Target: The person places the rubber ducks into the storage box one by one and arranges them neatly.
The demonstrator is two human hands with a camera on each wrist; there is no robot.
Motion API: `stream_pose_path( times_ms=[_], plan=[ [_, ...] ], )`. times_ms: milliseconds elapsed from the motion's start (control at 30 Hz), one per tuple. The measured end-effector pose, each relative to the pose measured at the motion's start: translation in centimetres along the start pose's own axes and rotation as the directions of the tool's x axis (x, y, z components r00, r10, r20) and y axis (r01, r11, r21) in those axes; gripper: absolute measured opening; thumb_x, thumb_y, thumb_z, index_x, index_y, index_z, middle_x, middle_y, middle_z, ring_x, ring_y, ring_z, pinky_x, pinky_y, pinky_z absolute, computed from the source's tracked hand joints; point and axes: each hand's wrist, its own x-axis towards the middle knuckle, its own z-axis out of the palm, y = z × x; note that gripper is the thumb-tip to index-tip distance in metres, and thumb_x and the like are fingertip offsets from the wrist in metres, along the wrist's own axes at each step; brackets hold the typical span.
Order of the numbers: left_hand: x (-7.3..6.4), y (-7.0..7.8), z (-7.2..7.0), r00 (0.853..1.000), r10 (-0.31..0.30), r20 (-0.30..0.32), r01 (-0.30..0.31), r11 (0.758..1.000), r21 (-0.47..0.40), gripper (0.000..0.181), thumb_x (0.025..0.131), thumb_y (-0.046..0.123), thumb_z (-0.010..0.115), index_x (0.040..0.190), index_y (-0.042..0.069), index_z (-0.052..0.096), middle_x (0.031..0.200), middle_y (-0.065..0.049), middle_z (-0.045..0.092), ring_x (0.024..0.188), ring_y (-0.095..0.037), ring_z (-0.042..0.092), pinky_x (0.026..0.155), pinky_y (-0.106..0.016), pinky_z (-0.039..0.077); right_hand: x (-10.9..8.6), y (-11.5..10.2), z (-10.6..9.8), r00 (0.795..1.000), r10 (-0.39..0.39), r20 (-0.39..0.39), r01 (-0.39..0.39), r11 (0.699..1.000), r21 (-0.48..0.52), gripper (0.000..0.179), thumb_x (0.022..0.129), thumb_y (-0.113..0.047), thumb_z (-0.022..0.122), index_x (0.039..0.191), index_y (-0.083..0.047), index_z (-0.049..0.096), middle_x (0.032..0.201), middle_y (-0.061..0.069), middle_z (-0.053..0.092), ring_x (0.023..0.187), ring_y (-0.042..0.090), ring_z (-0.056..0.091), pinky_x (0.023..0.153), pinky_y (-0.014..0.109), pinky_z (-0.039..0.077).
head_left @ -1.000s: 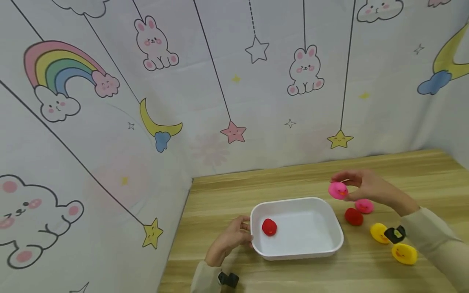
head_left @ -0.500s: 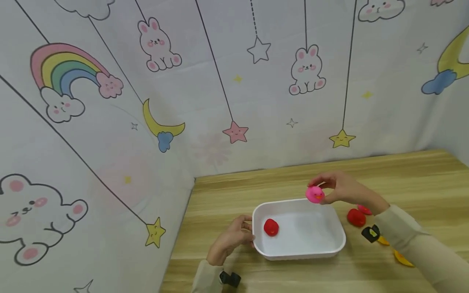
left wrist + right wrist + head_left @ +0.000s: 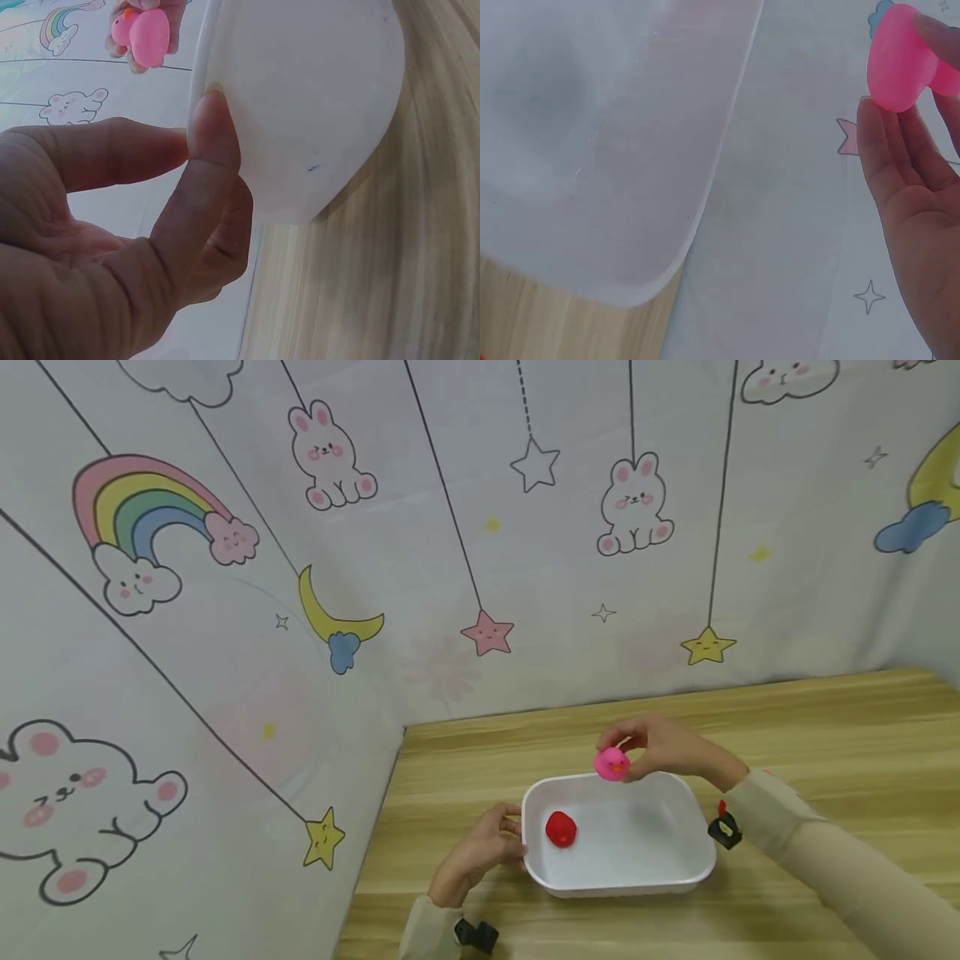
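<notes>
My right hand [image 3: 663, 750] pinches a pink rubber duck [image 3: 612, 765] between thumb and fingers. The duck is held up over the far rim of a white plastic tub [image 3: 637, 847], its orange beak visible in the head view. In the right wrist view the same pink duck [image 3: 900, 60] shows at the upper right, off the tub's side. At the tub's left end, my left hand [image 3: 483, 843] holds the rim; its thumb and finger meet there in the left wrist view. A small rounded red toy [image 3: 561, 829] lies inside the tub, toward the left.
The tub stands on a wood-grain table [image 3: 465, 752]. A white curtain [image 3: 555, 568] printed with rabbits, stars and a rainbow hangs behind and at the left. The right sleeve [image 3: 810, 827] covers most of the area right of the tub, where a bit of red [image 3: 722, 807] peeks out.
My right hand has carried the pink duck left, from beside the tub to over its far rim. The right arm now hides the toys on the right. The left hand stays at the tub.
</notes>
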Motion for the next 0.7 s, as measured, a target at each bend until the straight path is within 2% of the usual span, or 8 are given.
stream_pose_path(
  times_ms=[100, 200, 300, 400, 500, 700],
  plan=[
    [0.0, 0.1, 0.0, 1.0, 0.015, 0.007, -0.015, 1.0, -0.011, 0.057, 0.077, -0.01, 0.061, 0.13, -0.017, 0.04, 0.099, -0.018, 0.054, 0.074, -0.017, 0.06, 0.065, -0.029, 0.063, 0.9, 0.2, 0.7, 0.999, -0.02, 0.027, 0.02, 1.0, -0.004, 0.034, 0.077, -0.01, 0.083, 0.109, -0.01, 0.071, 0.109, 0.004, 0.068, 0.101, 0.027, 0.064, 0.08, 0.036, 0.062],
    [0.0, 0.1, 0.1, 1.0, -0.007, -0.008, 0.007, 1.0, -0.019, 0.058, 0.077, -0.011, 0.06, 0.131, -0.017, 0.039, 0.1, -0.019, 0.053, 0.074, -0.018, 0.06, 0.063, -0.027, 0.062, 1.8, 0.4, 1.7, 0.998, -0.023, 0.061, 0.024, 1.0, -0.012, 0.032, 0.077, -0.011, 0.084, 0.106, -0.012, 0.072, 0.106, 0.002, 0.068, 0.099, 0.025, 0.064, 0.083, 0.037, 0.061],
    [0.1, 0.1, 0.4, 0.998, -0.044, -0.036, 0.042, 0.999, -0.029, 0.06, 0.076, -0.013, 0.06, 0.133, -0.016, 0.04, 0.101, -0.02, 0.053, 0.074, -0.02, 0.059, 0.061, -0.024, 0.06, 2.4, 0.4, 2.8, 0.995, -0.001, 0.098, 0.003, 1.0, -0.024, 0.031, 0.075, -0.011, 0.085, 0.103, -0.015, 0.072, 0.103, 0.0, 0.068, 0.097, 0.025, 0.063, 0.079, 0.037, 0.061],
    [0.1, 0.1, 0.6, 0.998, -0.054, -0.042, 0.052, 0.998, -0.035, 0.061, 0.076, -0.015, 0.059, 0.134, -0.016, 0.038, 0.103, -0.021, 0.053, 0.073, -0.02, 0.058, 0.06, -0.025, 0.06, 2.8, 0.4, 3.8, 0.991, 0.019, 0.136, -0.014, 0.999, -0.034, 0.031, 0.074, -0.009, 0.085, 0.1, -0.016, 0.071, 0.101, 0.0, 0.067, 0.096, 0.027, 0.062, 0.075, 0.036, 0.061],
    [0.1, 0.2, 0.6, 0.998, -0.053, -0.04, 0.051, 0.998, -0.039, 0.061, 0.077, -0.015, 0.058, 0.134, -0.017, 0.037, 0.102, -0.022, 0.052, 0.073, -0.02, 0.058, 0.06, -0.026, 0.061, 3.1, 0.5, 4.5, 0.986, 0.044, 0.162, -0.033, 0.997, -0.072, 0.031, 0.072, -0.005, 0.086, 0.096, -0.017, 0.069, 0.098, -0.001, 0.066, 0.093, 0.026, 0.06, 0.071, 0.033, 0.061],
    [0.1, 0.3, 0.4, 0.999, -0.037, -0.038, 0.035, 0.999, -0.041, 0.06, 0.077, -0.015, 0.058, 0.133, -0.017, 0.037, 0.1, -0.019, 0.052, 0.072, -0.019, 0.057, 0.06, -0.027, 0.061, 3.3, 0.6, 5.0, 0.982, 0.047, 0.185, -0.003, 0.973, -0.23, 0.033, 0.07, 0.0, 0.086, 0.086, -0.018, 0.064, 0.089, -0.006, 0.063, 0.086, 0.021, 0.057, 0.065, 0.029, 0.058]
  ],
)
